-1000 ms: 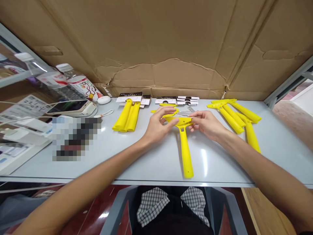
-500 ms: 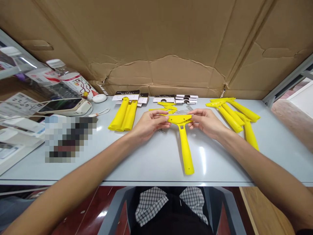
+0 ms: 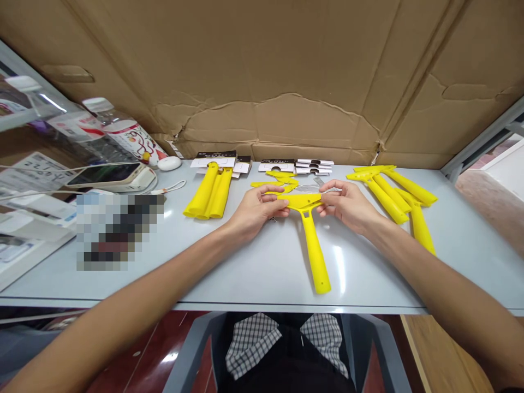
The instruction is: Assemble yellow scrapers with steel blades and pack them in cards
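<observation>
A yellow T-shaped scraper [image 3: 315,245] lies between my hands, its handle pointing toward the table's front edge. My left hand [image 3: 258,212] pinches the left end of its wide head. At the head's right end, the fingers of my right hand [image 3: 346,206] are closed on it. Just beyond are loose yellow head pieces [image 3: 282,184] and a thin metal blade [image 3: 319,182]. Some small screws [image 3: 273,219] lie beside my left fingertips, partly covered by them.
Several yellow scrapers [image 3: 391,191] lie at the right. On the left are yellow handles [image 3: 208,191] with cards attached, a phone [image 3: 106,174] and plastic bottles [image 3: 126,134]. Folded cards [image 3: 313,166] sit at the back, before a cardboard wall [image 3: 262,71].
The scraper's head has tilted slightly, and its two dark holes no longer show clearly. Both hands keep their hold; the whole view has shifted a little.
</observation>
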Motion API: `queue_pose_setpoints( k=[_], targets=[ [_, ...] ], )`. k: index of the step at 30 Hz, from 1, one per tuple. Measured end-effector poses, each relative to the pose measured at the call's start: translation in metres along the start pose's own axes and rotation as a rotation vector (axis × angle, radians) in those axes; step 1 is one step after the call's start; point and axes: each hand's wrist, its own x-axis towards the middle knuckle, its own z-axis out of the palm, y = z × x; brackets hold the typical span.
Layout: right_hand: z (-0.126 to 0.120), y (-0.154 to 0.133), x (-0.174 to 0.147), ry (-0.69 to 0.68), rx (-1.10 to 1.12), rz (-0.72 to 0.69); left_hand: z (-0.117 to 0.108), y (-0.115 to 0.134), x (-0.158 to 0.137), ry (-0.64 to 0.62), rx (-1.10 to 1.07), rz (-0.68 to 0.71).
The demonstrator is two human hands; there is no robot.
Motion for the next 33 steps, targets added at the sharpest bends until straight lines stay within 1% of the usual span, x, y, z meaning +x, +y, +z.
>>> queue_pose_setpoints(
  k=[9,17,20,23,28,31,33],
  targets=[
    [0.004,-0.002,0.000,0.028,-0.008,0.004,0.002,0.000,-0.002,0.033,0.017,0.006],
    [0.003,-0.002,-0.003,0.007,-0.026,0.009,0.006,0.006,-0.009,0.056,0.085,-0.001],
    [0.002,-0.001,-0.002,0.013,-0.037,0.013,0.006,0.005,-0.011,0.057,0.071,-0.002],
    [0.001,-0.002,-0.002,0.018,-0.038,-0.003,0.005,0.001,-0.009,0.030,0.011,-0.002],
    [0.001,-0.003,-0.002,0.013,-0.032,-0.017,0.004,0.002,-0.004,-0.033,-0.107,-0.091],
    [0.001,-0.004,-0.002,0.011,-0.025,-0.020,0.003,0.004,-0.003,-0.076,-0.074,-0.168],
    [0.002,-0.005,-0.002,0.013,-0.028,-0.016,0.002,0.004,-0.003,-0.094,-0.045,-0.194]
  ],
)
